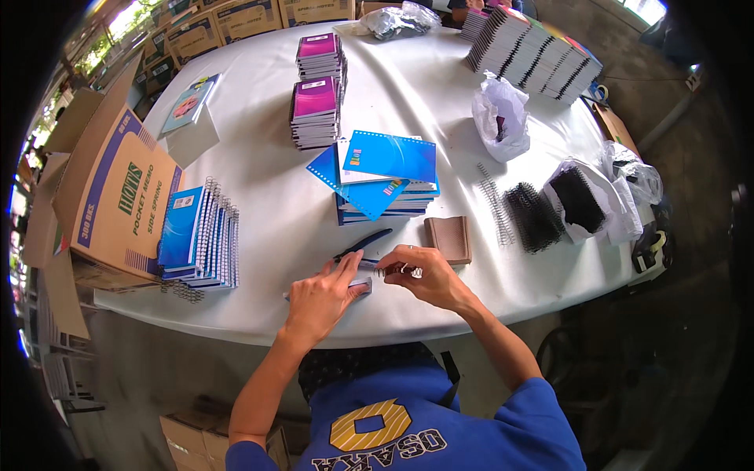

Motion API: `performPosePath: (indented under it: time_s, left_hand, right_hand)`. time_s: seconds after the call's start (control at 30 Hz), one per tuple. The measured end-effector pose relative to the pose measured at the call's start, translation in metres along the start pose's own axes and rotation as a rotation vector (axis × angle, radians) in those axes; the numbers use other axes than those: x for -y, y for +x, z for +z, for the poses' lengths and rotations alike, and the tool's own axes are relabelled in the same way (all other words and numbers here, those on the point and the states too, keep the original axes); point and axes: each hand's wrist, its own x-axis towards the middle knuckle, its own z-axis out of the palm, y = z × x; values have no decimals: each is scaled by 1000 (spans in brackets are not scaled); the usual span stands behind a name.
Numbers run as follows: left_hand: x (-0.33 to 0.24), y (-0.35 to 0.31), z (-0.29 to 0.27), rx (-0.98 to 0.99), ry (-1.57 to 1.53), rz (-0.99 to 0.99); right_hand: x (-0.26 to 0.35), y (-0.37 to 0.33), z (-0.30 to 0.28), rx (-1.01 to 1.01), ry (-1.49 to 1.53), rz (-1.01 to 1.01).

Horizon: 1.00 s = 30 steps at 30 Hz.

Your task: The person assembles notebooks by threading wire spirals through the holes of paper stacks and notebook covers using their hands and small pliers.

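Near the table's front edge, my left hand (pixel 316 302) presses down on a small notebook (pixel 360 288), its fingers stretched over it and hiding most of it. My right hand (pixel 430 276) pinches a dark spiral binding wire (pixel 386 272) at the notebook's right end. Part of that wire is hidden by my fingers. Just beyond my left hand lie pliers with dark blue handles (pixel 369 242). A brown grooved block (pixel 448 239) sits to the right of them. Behind is a stack of blue notebook covers and pages (pixel 389 161), the top ones fanned out.
Spiral-bound blue notebooks (pixel 200 235) stand at left beside an open cardboard box (pixel 118 188). Purple notebooks (pixel 316 110) are stacked farther back. On the right lie loose wire coils (pixel 532 217), a bag of coils (pixel 580 200) and a white plastic bag (pixel 501 118). A tall notebook stack (pixel 534 59) stands behind.
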Motion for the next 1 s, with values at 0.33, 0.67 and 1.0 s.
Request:
performPosePath:
  time_s: [0.33, 0.67, 1.0]
  left_hand:
    - [1, 0, -2, 25, 29, 14]
    - [5, 1, 0, -26, 59, 101]
    - [-1, 3, -3, 21, 77, 39]
  right_hand:
    - [7, 15, -10, 287, 15, 91]
    - [13, 2, 1, 215, -373, -58]
    - [22, 4, 5, 129, -345, -93]
